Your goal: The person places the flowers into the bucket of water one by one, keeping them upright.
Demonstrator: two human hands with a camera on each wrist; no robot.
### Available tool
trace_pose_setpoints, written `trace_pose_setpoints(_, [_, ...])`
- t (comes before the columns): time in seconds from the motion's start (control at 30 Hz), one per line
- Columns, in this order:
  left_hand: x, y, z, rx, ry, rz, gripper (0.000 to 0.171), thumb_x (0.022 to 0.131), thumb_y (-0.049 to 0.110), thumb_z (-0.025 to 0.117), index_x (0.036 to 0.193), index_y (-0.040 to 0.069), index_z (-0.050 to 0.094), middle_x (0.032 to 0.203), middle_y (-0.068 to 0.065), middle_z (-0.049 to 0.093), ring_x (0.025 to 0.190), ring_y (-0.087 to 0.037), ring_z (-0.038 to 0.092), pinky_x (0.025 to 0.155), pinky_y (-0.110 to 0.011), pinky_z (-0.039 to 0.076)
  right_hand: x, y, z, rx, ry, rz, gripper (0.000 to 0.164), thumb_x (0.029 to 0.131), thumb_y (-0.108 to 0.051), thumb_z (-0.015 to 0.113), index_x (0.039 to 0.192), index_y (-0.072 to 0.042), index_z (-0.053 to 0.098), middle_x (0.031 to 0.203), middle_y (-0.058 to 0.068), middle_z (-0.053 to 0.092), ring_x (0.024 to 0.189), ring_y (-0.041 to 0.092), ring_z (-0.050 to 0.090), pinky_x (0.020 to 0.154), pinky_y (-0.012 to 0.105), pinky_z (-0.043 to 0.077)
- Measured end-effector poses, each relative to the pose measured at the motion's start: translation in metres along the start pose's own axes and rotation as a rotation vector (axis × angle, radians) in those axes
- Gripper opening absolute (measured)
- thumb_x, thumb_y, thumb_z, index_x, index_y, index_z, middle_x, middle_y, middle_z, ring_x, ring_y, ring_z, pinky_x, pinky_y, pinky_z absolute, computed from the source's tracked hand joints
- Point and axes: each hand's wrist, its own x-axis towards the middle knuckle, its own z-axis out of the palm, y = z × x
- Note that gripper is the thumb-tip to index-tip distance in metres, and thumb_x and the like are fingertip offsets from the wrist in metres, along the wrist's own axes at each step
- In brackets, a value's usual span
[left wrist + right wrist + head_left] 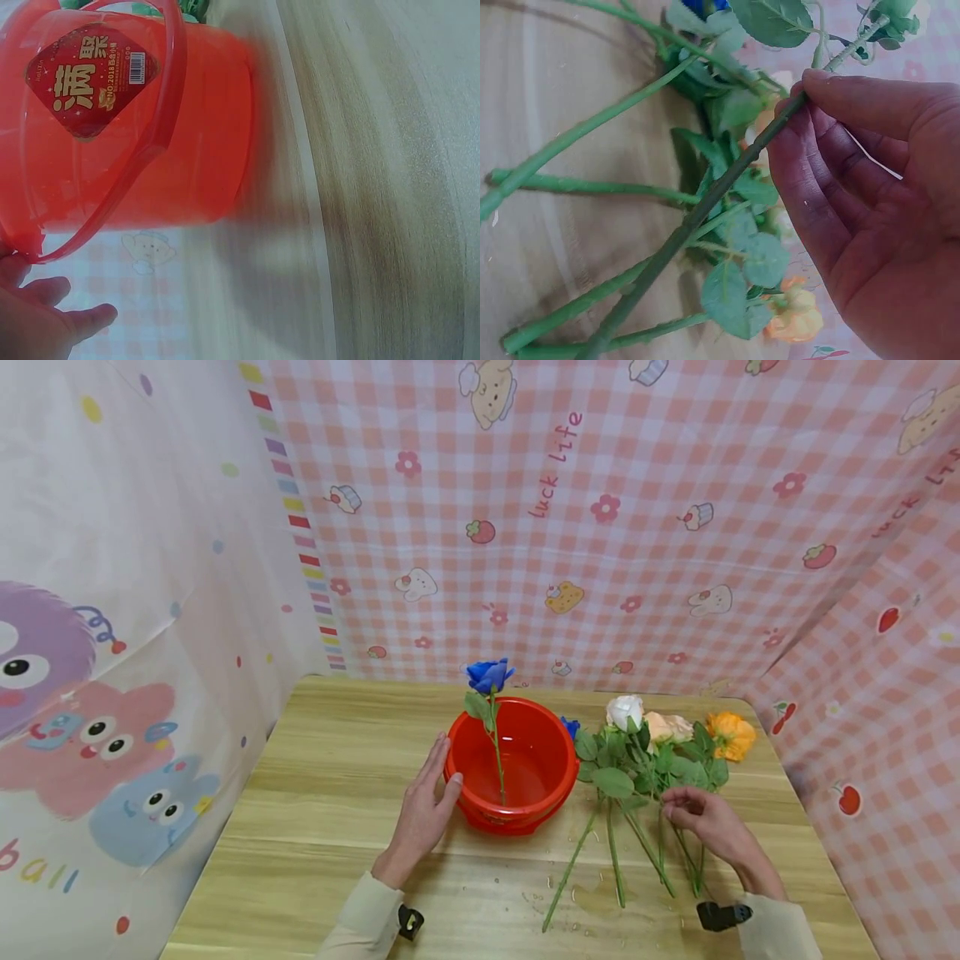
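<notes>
Fingers of the R hand were clamped, thumb vs. index, on one flower stem; it slanted b/w camera & leaves, over the other stems at the R side of the table. Couldn't tell which bloom it bore. L hand had its fingers straight, thumb apart, resting along the L side of the red bucket, near the handle joint. One blue rose stood in the bucket, tilted slightly, bloom above the rim. Bucket sat mid-table w/ its handle hanging down & a dark-red diamond label on its wall. Just R of it, another blue bloom showed partly, then a white rose, peach roses & an orange rose, in a row toward the back, green leaves bunched below, stems fanned toward the person. Water drops lay around the stem ends. Bg: pink-check cloth behind & R, white cartoon-print cloth at L.
</notes>
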Motion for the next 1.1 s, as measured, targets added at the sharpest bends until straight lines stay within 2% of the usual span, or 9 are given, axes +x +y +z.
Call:
trace_pose_setpoints(0.2, [0.000, 0.000, 0.000, -0.002, 0.000, 0.001, 0.060, 0.109, 0.023, 0.054, 0.163, 0.011, 0.032, 0.170, 0.000, 0.027, 0.154, -0.022, 0.028, 0.121, -0.048, 0.030, 0.000, -0.012, 0.001, -0.046, 0.072, -0.029, 0.026, 0.101, -0.005, 0.065, 0.122, 0.010, 0.064, 0.104, 0.017, 0.069, 0.084, 0.008, 0.064, 0.073, 0.030, 0.058])
trace_pose_setpoints(0.33, [0.000, 0.000, 0.000, -0.006, -0.002, -0.003, 0.060, 0.108, 0.023, 0.054, 0.163, 0.012, 0.032, 0.170, -0.001, 0.027, 0.155, -0.022, 0.028, 0.121, -0.048, 0.030, 0.000, -0.021, 0.002, -0.067, 0.107, -0.018, 0.029, 0.102, -0.010, 0.065, 0.125, 0.008, 0.064, 0.108, 0.017, 0.069, 0.088, 0.009, 0.065, 0.074, 0.027, 0.058])
trace_pose_setpoints(0.5, [-0.001, -0.001, 0.001, -0.005, 0.000, -0.001, 0.061, 0.108, 0.023, 0.055, 0.163, 0.012, 0.032, 0.169, -0.004, 0.028, 0.154, -0.022, 0.028, 0.121, -0.047, 0.030, 0.000, -0.033, 0.003, -0.054, 0.136, -0.011, 0.035, 0.103, -0.017, 0.066, 0.129, 0.007, 0.062, 0.113, 0.019, 0.069, 0.092, 0.012, 0.066, 0.076, 0.027, 0.058])
trace_pose_setpoints(0.63, [0.000, -0.002, 0.002, -0.009, 0.001, -0.001, 0.060, 0.108, 0.023, 0.055, 0.163, 0.011, 0.033, 0.169, -0.004, 0.029, 0.154, -0.022, 0.028, 0.121, -0.047, 0.030, 0.000, -0.041, 0.004, -0.053, 0.168, -0.027, 0.037, 0.103, -0.020, 0.066, 0.130, 0.005, 0.063, 0.114, 0.018, 0.069, 0.092, 0.008, 0.065, 0.075, 0.028, 0.058])
trace_pose_setpoints(0.87, [0.000, -0.002, 0.002, -0.009, -0.001, 0.008, 0.060, 0.108, 0.024, 0.054, 0.163, 0.011, 0.033, 0.170, -0.003, 0.028, 0.154, -0.020, 0.028, 0.122, -0.044, 0.029, 0.001, -0.054, 0.006, -0.050, 0.250, -0.074, 0.033, 0.103, -0.024, 0.066, 0.126, 0.001, 0.066, 0.108, 0.012, 0.069, 0.091, 0.004, 0.064, 0.069, 0.027, 0.056])
trace_pose_setpoints(1.1, [0.000, -0.002, 0.001, -0.008, 0.002, 0.014, 0.060, 0.109, 0.029, 0.053, 0.163, 0.011, 0.033, 0.169, -0.004, 0.029, 0.154, -0.019, 0.029, 0.122, -0.042, 0.029, 0.002, -0.067, 0.014, 0.000, 0.314, -0.115, 0.035, 0.103, -0.026, 0.066, 0.125, 0.002, 0.066, 0.105, 0.004, 0.069, 0.092, 0.003, 0.065, 0.071, 0.022, 0.056])
